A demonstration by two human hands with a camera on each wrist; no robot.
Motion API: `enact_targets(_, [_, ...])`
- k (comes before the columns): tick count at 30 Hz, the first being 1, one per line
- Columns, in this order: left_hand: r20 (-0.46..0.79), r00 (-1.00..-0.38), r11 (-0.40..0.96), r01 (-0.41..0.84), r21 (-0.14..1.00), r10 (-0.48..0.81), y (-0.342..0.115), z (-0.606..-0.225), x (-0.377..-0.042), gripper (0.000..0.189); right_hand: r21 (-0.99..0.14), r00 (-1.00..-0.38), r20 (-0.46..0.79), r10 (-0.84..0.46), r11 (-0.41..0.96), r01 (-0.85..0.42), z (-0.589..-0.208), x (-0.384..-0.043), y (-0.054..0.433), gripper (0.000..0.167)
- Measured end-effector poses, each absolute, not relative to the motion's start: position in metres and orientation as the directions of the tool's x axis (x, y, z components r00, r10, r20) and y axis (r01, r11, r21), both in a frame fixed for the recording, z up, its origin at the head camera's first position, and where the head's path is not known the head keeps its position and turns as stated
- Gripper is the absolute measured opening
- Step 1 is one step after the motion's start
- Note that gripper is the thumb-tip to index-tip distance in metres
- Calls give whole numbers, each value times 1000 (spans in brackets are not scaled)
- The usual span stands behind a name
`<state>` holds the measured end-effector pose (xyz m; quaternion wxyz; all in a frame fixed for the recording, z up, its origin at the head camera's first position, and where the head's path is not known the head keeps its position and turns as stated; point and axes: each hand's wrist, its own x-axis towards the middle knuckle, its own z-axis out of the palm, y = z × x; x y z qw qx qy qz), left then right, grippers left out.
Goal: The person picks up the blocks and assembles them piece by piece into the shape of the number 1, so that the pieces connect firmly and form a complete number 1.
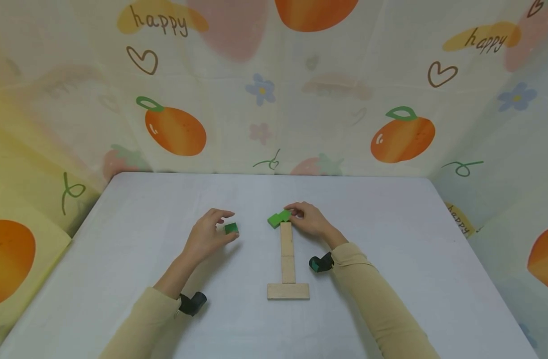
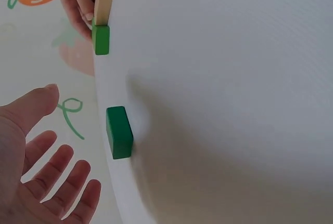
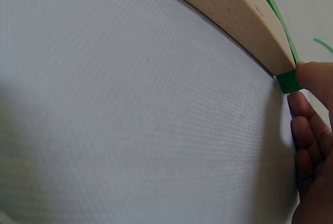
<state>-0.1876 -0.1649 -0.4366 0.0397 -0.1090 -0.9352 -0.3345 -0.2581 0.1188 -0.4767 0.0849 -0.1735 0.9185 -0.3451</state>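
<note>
Thumb and fingers spread apart, my left hand (image 1: 208,232) hovers around a dark green block (image 2: 119,133) standing on the white table. In the left wrist view the hand does not touch this block. My right hand (image 1: 309,219) pinches a bright green block (image 1: 284,215) at the far end of a line of wooden blocks. In the right wrist view, the thumb (image 3: 315,78) lies against the green block (image 3: 289,82). Another bright green block (image 1: 274,221) adjoins it on the left. The far wooden block (image 1: 286,239) reaches up to the green pair.
A second wooden block (image 1: 288,269) continues the line towards me. It meets a crosswise wooden block (image 1: 288,291) at the near end. Behind the white table (image 1: 381,209) hangs a printed cloth (image 1: 229,124). A camera is strapped to each wrist.
</note>
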Motion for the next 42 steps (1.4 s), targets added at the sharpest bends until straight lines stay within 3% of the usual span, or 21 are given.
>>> enact_targets(23, [-6,-989,779,114,617,150,-185,-457,-195,48,-653,-923,-20,-385,704,-280,-478,-259,119,32])
enact_targets(42, [-43,-987,802,100,588,155,-180,-459,-204,34,-649,-923,-19,-384,707,-281,-477,-258,119,31])
